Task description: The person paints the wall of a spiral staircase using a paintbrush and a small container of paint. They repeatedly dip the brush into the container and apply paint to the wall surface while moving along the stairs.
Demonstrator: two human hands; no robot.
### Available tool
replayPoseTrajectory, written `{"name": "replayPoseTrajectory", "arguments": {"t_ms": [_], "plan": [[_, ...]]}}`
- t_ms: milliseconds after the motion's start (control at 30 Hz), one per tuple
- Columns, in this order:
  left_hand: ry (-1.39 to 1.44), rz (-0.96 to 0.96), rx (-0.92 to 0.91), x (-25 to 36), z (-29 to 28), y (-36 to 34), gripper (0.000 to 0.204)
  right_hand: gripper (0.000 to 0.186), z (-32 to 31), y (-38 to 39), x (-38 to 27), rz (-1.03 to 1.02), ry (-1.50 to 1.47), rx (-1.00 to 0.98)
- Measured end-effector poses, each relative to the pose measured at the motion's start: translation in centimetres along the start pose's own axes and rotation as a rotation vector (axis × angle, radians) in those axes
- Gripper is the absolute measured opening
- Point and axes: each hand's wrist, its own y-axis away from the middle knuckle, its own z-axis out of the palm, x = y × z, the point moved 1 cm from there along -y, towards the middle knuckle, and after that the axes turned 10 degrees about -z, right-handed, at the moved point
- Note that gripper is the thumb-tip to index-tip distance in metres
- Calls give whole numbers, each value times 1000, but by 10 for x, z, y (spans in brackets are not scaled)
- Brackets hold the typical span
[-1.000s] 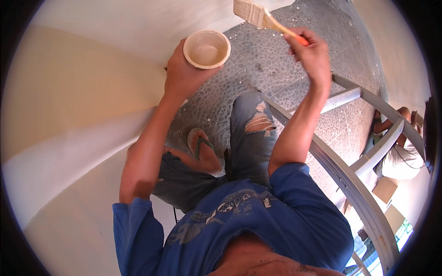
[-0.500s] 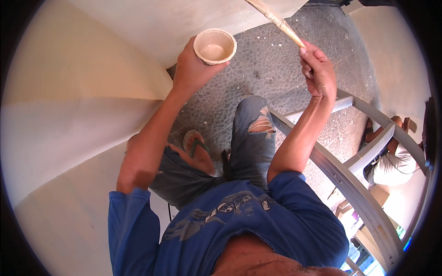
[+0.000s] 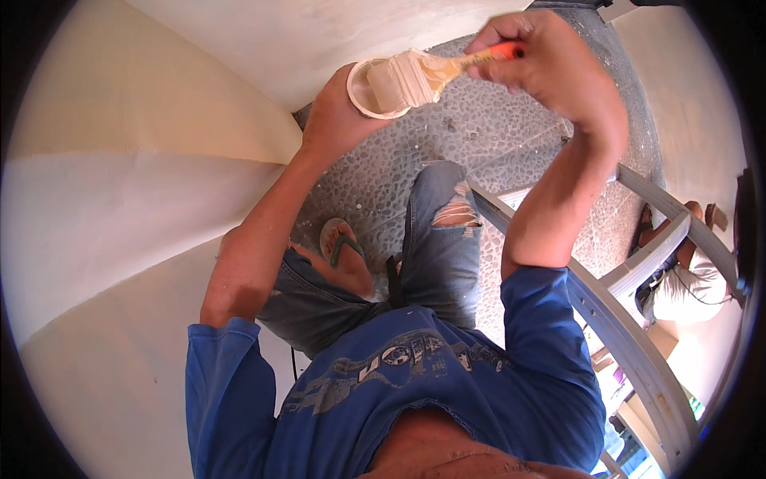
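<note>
My left hand point(image 3: 339, 116) is wrapped round a pale round cup point(image 3: 353, 94), holding it up in front of the wall. Cream-coloured paint coats the cup's rim. Across the cup's mouth lies a paintbrush point(image 3: 435, 72), its broad bristles thick with the same paint and partly down in the cup. The brush has a wooden handle with a reddish-orange end. My right hand point(image 3: 550, 68) pinches that handle between thumb and fingers, wrist bent, to the right of the cup. The bristles hide much of the cup's inside.
A metal ladder point(image 3: 630, 335) leans at my right. Beyond it a person in a white shirt point(image 3: 690, 291) is low down near the wall. Cream walls point(image 3: 144, 263) close in on the left and ahead. The pebbled floor point(image 3: 495, 136) carries small pale specks.
My right hand has turned over and brought the brush from the upper wall area down to the cup. The bristles now rest in its mouth. My left hand has shifted slightly right.
</note>
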Motion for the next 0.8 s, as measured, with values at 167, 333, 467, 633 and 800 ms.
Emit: {"name": "replayPoseTrajectory", "arguments": {"t_ms": [167, 333, 467, 633, 800], "plan": [[5, 1, -8, 0, 2, 3, 78, 15, -11, -28, -69, 274, 183, -168], [-10, 59, -20, -3, 8, 4, 74, 13, 20, -31, -46, -15, 417, -81], [-24, 72, -66, -4, 9, 5, 75, 14, 56, -48, -23, 2, 444, -116], [-25, 98, -79, -4, 11, 9, 74, 16, 74, -47, -21, -3, 469, -90], [-33, 97, -43, -2, 7, 10, 74, 18, 65, -34, -22, -52, 434, 4]]}}
